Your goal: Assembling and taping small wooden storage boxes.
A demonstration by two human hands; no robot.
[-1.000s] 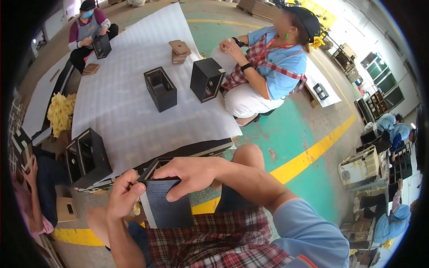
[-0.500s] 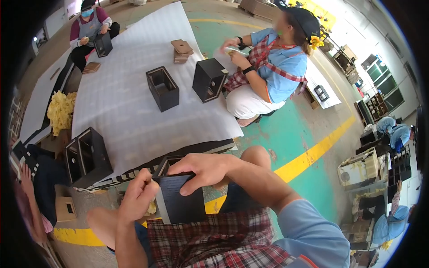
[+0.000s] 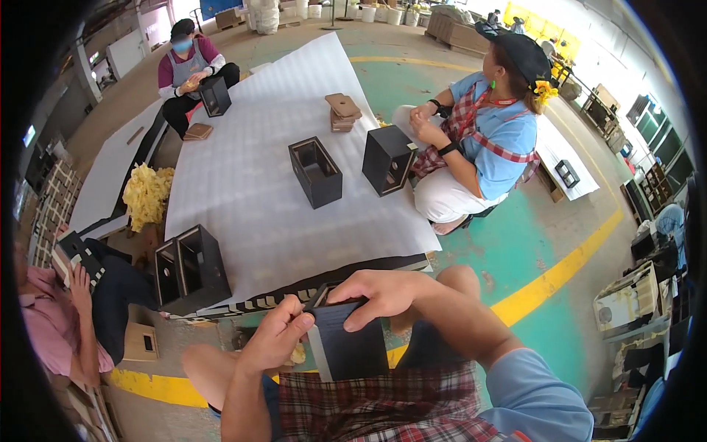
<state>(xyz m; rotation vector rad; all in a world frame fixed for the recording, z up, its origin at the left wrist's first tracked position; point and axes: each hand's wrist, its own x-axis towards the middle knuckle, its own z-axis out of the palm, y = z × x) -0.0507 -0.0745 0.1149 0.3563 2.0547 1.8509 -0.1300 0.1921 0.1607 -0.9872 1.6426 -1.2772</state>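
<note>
A black wooden box (image 3: 350,346) stands tilted on my checked apron (image 3: 412,394), between my knees. My right hand (image 3: 387,291) grips its upper rim, thumb on the near outer face and fingers over the opening. At the box's upper left edge, my left hand (image 3: 271,335) is closed in a pinch, thumb and curled forefinger against the pale edge strip. What lies between those left fingers, if anything, is hidden. Most of the box's inside is covered by my right hand.
A low table with a white sheet (image 3: 243,169) bears black boxes (image 3: 317,173) and stacked brown panels (image 3: 342,110). Co-workers sit around it: one on the right (image 3: 479,147), one at the far left (image 3: 193,70), one at the near left (image 3: 55,317). Yellow scraps (image 3: 147,193) lie left.
The whole view has shifted, so everything sits further right and lower. My left hand stays at the box's edge, its thumb now showing; my right hand keeps its grip on the rim.
</note>
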